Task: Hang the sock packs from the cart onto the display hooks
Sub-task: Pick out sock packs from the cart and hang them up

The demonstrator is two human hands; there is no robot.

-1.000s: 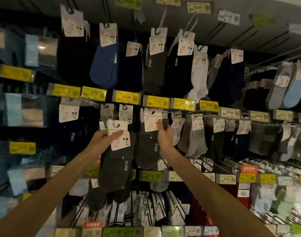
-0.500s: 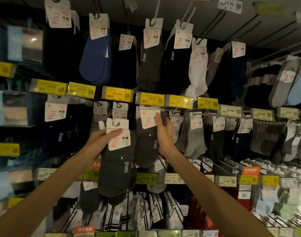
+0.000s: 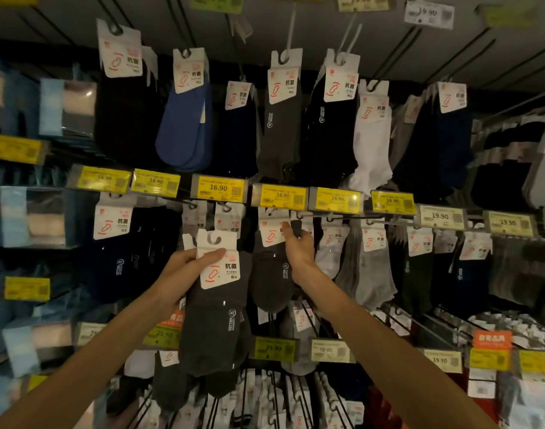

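Pinched between thumb and fingers, the left hand holds a dark grey sock pack by its white header card. The thumb lies across the card's face and the socks hang from the grip toward 6 o'clock. The card reads "抗菌" beside a red foot outline, and the sock body is printed "COTTON".

At 3 o'clock from the card, the right hand reaches up against the header of a hung dark pack. Its fingertips touch that card's edge, but whether they pinch it cannot be told.

At 12 o'clock from the held pack, a yellow price tag reads "16.90". Tags toward 3 o'clock read "19.90", and one toward 6 o'clock reads "25.90". Display hooks carry blue, black, grey and white packs with the same cards.
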